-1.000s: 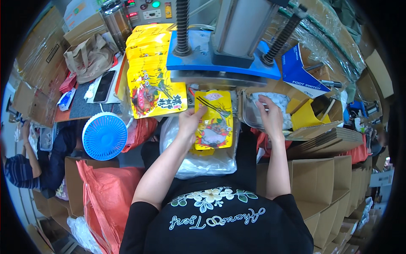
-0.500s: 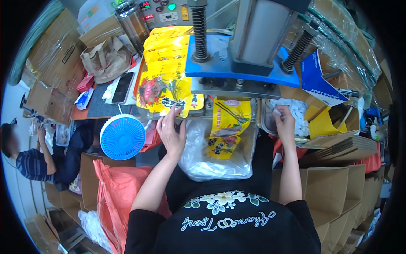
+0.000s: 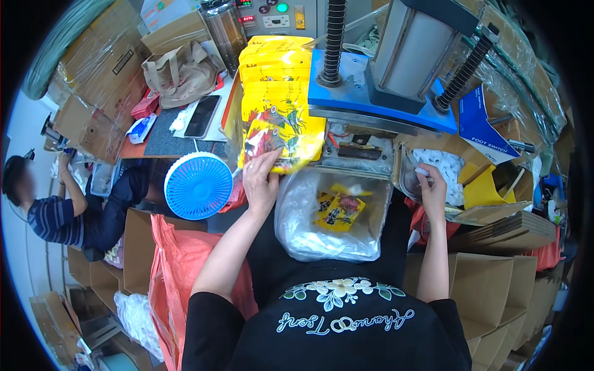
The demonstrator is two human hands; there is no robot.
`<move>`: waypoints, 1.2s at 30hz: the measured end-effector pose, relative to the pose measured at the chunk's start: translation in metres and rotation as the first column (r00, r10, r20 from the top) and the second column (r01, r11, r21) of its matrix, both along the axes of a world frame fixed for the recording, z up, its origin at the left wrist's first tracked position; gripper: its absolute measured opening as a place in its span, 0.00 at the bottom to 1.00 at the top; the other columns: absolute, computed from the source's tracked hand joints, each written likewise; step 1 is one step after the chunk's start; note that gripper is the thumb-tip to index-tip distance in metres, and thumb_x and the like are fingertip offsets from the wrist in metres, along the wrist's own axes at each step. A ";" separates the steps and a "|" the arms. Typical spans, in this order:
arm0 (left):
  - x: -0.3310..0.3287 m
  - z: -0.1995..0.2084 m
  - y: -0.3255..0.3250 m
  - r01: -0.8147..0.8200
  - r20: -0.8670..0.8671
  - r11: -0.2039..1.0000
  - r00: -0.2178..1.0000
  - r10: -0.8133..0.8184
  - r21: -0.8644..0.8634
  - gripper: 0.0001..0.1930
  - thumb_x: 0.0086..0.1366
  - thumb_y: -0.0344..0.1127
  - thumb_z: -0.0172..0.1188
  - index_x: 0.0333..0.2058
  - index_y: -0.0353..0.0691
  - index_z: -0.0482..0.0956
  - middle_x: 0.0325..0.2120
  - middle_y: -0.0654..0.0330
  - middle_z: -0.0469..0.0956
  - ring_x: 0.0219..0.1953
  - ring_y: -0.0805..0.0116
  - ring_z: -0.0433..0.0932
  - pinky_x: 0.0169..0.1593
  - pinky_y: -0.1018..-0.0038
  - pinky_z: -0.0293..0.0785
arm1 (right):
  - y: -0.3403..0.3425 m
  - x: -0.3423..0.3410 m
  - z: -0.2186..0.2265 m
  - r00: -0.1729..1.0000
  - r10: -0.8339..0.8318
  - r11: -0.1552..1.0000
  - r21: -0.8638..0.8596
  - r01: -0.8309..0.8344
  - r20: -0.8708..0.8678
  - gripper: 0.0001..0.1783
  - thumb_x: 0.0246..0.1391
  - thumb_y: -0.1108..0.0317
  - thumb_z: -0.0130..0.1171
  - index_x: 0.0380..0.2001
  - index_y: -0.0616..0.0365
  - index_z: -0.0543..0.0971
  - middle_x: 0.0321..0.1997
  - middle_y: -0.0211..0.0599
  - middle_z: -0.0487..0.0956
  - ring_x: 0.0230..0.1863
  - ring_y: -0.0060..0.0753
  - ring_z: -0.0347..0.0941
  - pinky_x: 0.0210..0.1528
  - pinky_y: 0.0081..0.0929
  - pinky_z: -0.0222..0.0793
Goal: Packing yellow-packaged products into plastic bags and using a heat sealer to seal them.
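Note:
My left hand (image 3: 260, 180) pinches the near edge of the top yellow pouch (image 3: 265, 137) on a row of overlapping yellow pouches (image 3: 278, 68). That pouch's near edge is slightly blurred. My right hand (image 3: 433, 188) is closed on a small white piece (image 3: 422, 172), beside a container of many similar white pieces (image 3: 440, 166). Between my hands stands a press with a blue plate (image 3: 352, 80) and a metal bed (image 3: 362, 151). Below the bed, a box lined with a clear plastic bag (image 3: 297, 226) holds yellow pouches (image 3: 340, 210).
A blue fan (image 3: 198, 185) stands left of my left forearm, above a red plastic sack (image 3: 185, 260). A phone (image 3: 202, 116) and a cloth bag (image 3: 180, 77) lie at the back left. Cardboard boxes (image 3: 486, 281) line the right. Another person (image 3: 59, 213) sits far left.
The yellow pouch at the press's front edge has dropped into the lined box. My left hand has closed on the top pouch of the row. The view has shifted left.

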State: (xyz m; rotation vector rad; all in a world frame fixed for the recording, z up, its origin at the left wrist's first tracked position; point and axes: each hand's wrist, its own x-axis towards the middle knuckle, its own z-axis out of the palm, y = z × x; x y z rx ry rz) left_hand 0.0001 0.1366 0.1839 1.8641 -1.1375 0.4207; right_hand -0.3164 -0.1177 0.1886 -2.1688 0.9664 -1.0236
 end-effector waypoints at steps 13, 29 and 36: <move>-0.101 -0.001 -0.006 0.390 -0.783 0.917 0.542 -0.304 -0.086 0.05 0.56 0.24 0.66 0.32 0.30 0.82 0.28 0.63 0.78 0.34 0.79 0.75 0.39 0.82 0.70 | 0.091 0.044 0.108 0.935 0.332 0.942 0.096 -0.321 -0.124 0.12 0.50 0.69 0.65 0.38 0.61 0.81 0.37 0.37 0.80 0.38 0.31 0.76 0.39 0.25 0.70; -0.100 0.015 -0.072 0.279 -0.961 0.921 -0.033 -0.276 -0.274 0.13 0.62 0.35 0.63 0.35 0.26 0.81 0.29 0.56 0.83 0.27 0.74 0.79 0.32 0.77 0.74 | 0.037 0.009 0.093 0.886 -0.190 0.981 -0.062 0.181 -0.422 0.18 0.53 0.59 0.62 0.44 0.57 0.81 0.43 0.46 0.81 0.42 0.43 0.80 0.42 0.34 0.73; -0.091 0.017 -0.080 0.216 -0.951 0.926 -0.080 -0.299 -0.310 0.12 0.62 0.34 0.63 0.36 0.27 0.80 0.30 0.56 0.82 0.29 0.75 0.79 0.34 0.78 0.74 | 0.023 -0.020 0.048 0.680 -0.232 0.972 -0.186 0.142 -0.695 0.12 0.50 0.60 0.62 0.35 0.56 0.83 0.37 0.42 0.79 0.39 0.50 0.77 0.40 0.41 0.71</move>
